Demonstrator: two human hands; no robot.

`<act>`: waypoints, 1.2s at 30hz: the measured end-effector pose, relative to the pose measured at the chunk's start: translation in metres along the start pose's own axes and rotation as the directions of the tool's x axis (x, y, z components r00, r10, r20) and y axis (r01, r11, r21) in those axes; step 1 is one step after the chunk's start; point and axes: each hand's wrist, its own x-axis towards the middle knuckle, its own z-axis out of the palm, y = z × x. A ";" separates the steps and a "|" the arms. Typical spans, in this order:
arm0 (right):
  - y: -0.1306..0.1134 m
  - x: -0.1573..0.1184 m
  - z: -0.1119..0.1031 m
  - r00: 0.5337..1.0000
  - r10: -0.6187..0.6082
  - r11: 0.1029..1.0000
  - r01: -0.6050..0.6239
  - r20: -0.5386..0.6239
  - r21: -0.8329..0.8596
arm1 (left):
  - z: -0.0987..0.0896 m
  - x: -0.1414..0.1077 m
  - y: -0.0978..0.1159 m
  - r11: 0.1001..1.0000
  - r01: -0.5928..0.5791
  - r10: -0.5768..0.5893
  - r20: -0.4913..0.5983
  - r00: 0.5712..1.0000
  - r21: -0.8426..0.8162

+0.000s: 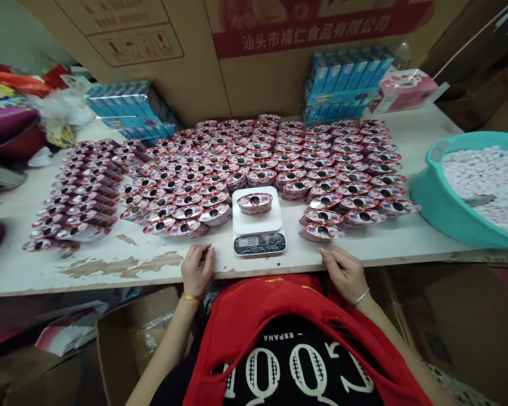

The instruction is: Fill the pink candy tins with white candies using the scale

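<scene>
A red foil tray (254,203) sits centred on the digital scale (259,243) for a steady reading, the left hand (197,270) and right hand (344,275) lying just in front, fingers loosely spread, apparently holding nothing.

Glossy plastic trays (254,203), peeling laminate tabletop (122,265)

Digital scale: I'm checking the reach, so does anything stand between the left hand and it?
Nothing visible does. The left hand rests at the table edge, with bare tabletop between it and the digital scale; the nearest oval red packs lie beside that path, not across it.
</scene>
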 end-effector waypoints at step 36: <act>0.038 0.003 0.031 0.979 0.030 0.997 -0.044 -0.201 -0.062 | 0.118 0.180 0.156 0.711 -0.703 0.660 0.351 0.665 -0.006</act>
